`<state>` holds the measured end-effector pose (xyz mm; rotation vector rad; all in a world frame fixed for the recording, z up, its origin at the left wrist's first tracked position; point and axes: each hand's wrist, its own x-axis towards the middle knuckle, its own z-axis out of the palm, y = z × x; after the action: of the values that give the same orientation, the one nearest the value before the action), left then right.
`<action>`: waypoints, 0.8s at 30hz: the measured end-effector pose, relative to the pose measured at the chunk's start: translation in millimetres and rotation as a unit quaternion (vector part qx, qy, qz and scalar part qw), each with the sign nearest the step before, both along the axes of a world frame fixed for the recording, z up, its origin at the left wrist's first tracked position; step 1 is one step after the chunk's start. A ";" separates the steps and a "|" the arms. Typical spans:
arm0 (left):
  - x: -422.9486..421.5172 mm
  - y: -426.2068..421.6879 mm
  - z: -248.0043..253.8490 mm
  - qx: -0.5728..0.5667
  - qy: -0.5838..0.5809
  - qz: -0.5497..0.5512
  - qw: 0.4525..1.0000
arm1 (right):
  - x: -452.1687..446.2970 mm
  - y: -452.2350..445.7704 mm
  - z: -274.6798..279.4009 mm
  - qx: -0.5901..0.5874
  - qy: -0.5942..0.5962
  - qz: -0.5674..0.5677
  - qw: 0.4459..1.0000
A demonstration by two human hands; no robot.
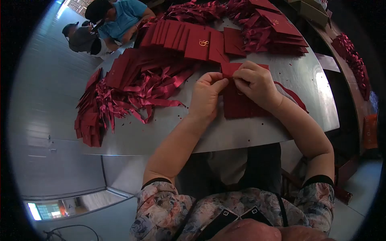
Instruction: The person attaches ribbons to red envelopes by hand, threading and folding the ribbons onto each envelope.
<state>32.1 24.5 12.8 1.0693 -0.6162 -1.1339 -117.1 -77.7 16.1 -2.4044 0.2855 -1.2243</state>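
A dark red flat gift bag (pixel 241 107) lies on the metal table in front of me, its upper edge under my fingers. My left hand (pixel 207 92) pinches its top left part between thumb and forefinger. Close beside it, my right hand (pixel 255 82) is closed in a pinch at the same upper edge, fingertips nearly meeting the left ones. What lies between the right fingertips is too small to make out. A curved red strip (pixel 295 97) extends from behind my right wrist.
Loose red ribbons (pixel 148 90) trail from stacked bags at the left of the metal table (pixel 201 138). More bags with gold marks (pixel 173 36) overlap in a row beyond my hands; another stack (pixel 281 30) stands back right. A person in a blue shirt (pixel 124 18) works at the far left.
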 end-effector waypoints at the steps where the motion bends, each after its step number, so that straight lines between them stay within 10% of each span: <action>1: -0.8 0.3 -1.1 0.001 0.000 0.000 1.000 | -0.5 0.2 1.1 -0.001 0.006 0.007 1.000; 9: -6.9 1.7 -5.1 -0.028 -0.258 0.071 0.963 | 0.9 4.8 -1.5 -0.055 0.065 -0.002 0.996; 18: -4.6 -0.9 -9.7 -0.007 -0.087 0.020 0.996 | 8.0 7.2 -11.1 -0.061 0.085 -0.037 0.994; 24: -1.5 -2.8 -6.3 0.006 -0.039 -0.024 0.999 | 0.5 -13.4 -0.9 0.201 0.074 -0.010 0.977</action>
<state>30.6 21.7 6.5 1.1178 -0.7010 -1.1430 -116.6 -91.2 15.2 -2.1416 0.5493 -0.8923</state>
